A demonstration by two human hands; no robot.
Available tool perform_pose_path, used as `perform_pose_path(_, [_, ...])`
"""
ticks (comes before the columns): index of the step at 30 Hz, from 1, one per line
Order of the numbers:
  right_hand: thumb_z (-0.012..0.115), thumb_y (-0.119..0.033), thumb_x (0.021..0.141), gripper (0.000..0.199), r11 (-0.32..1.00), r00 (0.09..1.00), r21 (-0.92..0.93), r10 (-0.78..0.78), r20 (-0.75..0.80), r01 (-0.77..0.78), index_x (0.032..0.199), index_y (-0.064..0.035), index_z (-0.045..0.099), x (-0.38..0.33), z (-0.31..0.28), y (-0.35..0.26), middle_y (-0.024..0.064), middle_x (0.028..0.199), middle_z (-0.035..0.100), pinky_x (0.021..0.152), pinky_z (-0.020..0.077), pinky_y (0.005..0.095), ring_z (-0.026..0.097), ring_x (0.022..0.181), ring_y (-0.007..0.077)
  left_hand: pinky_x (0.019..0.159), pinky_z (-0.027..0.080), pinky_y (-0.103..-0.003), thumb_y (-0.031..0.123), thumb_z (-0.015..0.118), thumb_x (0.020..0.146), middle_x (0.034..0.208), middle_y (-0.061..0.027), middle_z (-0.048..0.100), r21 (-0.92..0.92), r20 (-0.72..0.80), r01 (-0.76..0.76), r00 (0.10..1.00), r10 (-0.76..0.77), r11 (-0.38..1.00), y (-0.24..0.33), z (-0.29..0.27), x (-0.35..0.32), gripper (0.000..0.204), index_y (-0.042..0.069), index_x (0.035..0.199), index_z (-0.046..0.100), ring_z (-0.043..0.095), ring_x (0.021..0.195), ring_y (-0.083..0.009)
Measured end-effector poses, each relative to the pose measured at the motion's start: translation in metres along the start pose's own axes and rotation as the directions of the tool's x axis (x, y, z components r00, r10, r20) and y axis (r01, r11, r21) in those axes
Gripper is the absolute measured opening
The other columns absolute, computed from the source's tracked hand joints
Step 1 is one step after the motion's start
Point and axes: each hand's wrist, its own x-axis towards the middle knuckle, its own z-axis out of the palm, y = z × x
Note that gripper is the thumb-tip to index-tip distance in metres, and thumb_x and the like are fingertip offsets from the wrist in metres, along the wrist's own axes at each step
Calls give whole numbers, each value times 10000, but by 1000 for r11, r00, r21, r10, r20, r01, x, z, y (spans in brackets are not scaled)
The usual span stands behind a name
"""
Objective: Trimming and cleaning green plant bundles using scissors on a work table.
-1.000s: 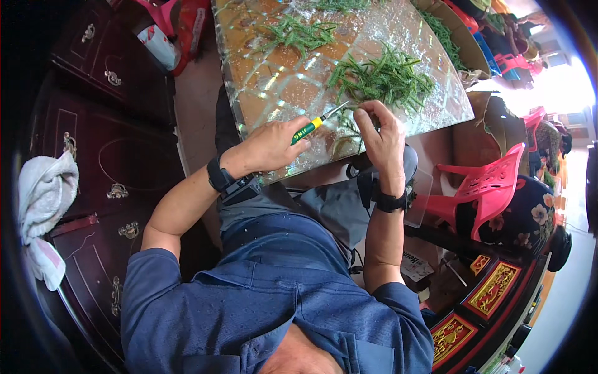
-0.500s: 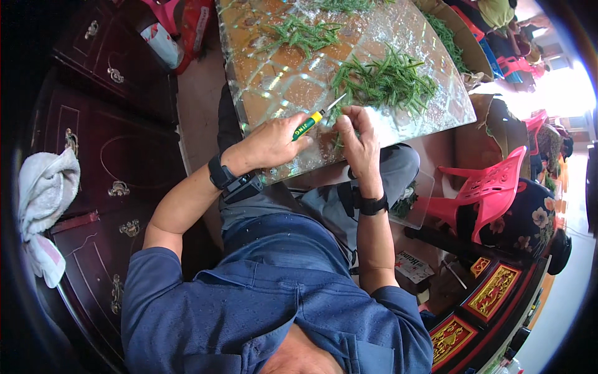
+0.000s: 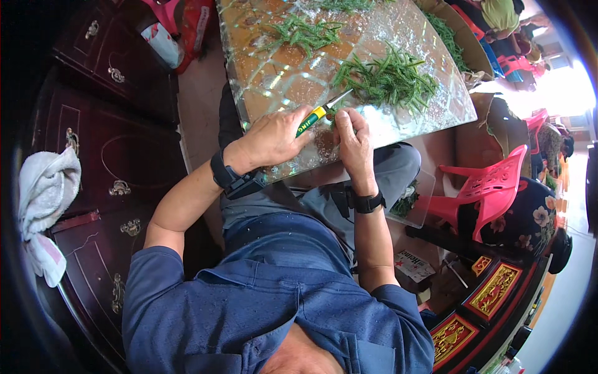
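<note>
My left hand (image 3: 274,138) is closed around a tool with a green-and-yellow handle (image 3: 311,121) and a thin metal shaft. The shaft points up and right toward a pile of green artificial sprigs (image 3: 392,81) on the table. Close beside the tool, my right hand (image 3: 355,138) pinches a small green sprig (image 3: 332,116), mostly hidden by the fingers. Both hands are over the near edge of the glass-topped table (image 3: 430,122).
Farther up the table lie smaller sprig bunches (image 3: 305,32). A cardboard box (image 3: 470,47) of greenery stands beyond the right edge. Pink plastic chair (image 3: 483,181) at right, dark drawers (image 3: 118,149) at left with a towel (image 3: 48,181). Other people sit at the far right.
The tool in my left hand has shifted slightly right and up. My right hand has moved slightly left and turned a little, still pinching.
</note>
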Motion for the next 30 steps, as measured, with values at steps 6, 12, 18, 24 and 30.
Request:
perform_pose_path(6, [528,-275,1050,281,998,999,48,-34,-8,34,923,-46,631,0,5,-5,-63,665,491,540,336,221,431,593,37,830,521,-520,202,612,914,1005,-274,668,66,-49,-26,998,29,997,6,1,-4,461,-4,1300,468,654,944,-452])
perform_pose_path(12, [524,-287,1055,281,997,998,55,-61,33,59,911,-62,611,0,2,-10,-61,662,480,547,342,220,423,598,37,831,522,-520,181,610,910,1010,-267,669,118,2,8,1000,-8,993,12,-5,-6,475,-9,1315,450,651,951,-454])
perform_pose_path(18, [528,-277,1052,286,990,999,135,-42,18,40,916,-46,627,-2,3,-11,-54,655,492,543,355,228,436,597,42,857,513,-516,161,602,902,1028,-256,670,91,17,14,1000,-15,996,13,-11,-2,469,17,1325,457,644,982,-451])
perform_pose_path(24, [537,-272,1041,309,976,1000,216,-17,14,13,873,-32,636,0,4,-12,-47,641,520,522,364,235,467,583,40,952,490,-474,216,611,937,1188,-262,633,-126,117,49,993,-34,991,7,-24,4,527,23,1396,438,607,1103,-437])
perform_pose_path(30, [538,-266,1038,304,989,1000,146,-24,-17,26,875,-30,636,-1,8,-2,-36,635,520,528,373,247,471,582,53,976,481,-471,231,603,946,1244,-260,612,-52,68,49,997,-46,997,2,-16,1,529,4,1399,448,591,1146,-430])
